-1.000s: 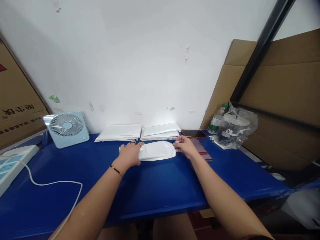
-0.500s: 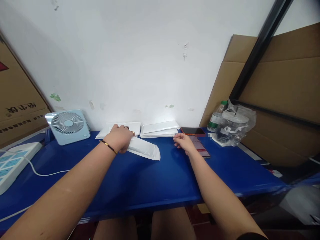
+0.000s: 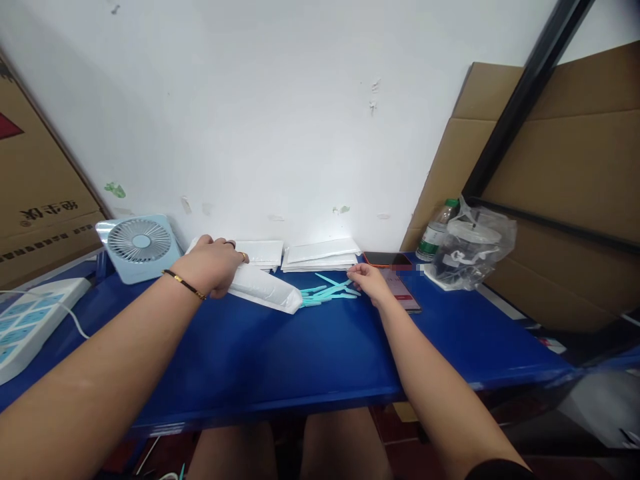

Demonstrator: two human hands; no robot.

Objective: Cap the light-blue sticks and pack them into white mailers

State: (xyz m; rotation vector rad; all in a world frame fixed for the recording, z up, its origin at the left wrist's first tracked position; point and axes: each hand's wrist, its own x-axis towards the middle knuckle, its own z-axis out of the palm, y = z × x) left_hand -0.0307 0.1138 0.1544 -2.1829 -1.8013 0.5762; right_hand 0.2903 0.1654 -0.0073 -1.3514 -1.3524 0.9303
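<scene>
My left hand (image 3: 215,265) is closed around a white padded envelope (image 3: 265,288), holding it tilted with its far end toward the right. Several thin teal plastic sticks (image 3: 327,293) lie in a loose heap on the blue table, just off that end of the envelope. My right hand (image 3: 369,281) is at the right side of the heap, thumb and fingers pinched at the tip of one stick. Behind the hands, two piles of white padded envelopes, a left pile (image 3: 263,253) and a right pile (image 3: 320,255), rest against the wall.
A light blue fan (image 3: 141,245) and a white power strip (image 3: 40,327) with a cable stand at left. Two phones, one dark (image 3: 387,260) and one lit (image 3: 404,293), lie by my right hand. Further right are a bottle (image 3: 434,233) and a bagged cup (image 3: 470,250).
The teal sticks have come into view on the table. My left hand has moved left with the envelope, while my right hand stays in nearly the same place.
</scene>
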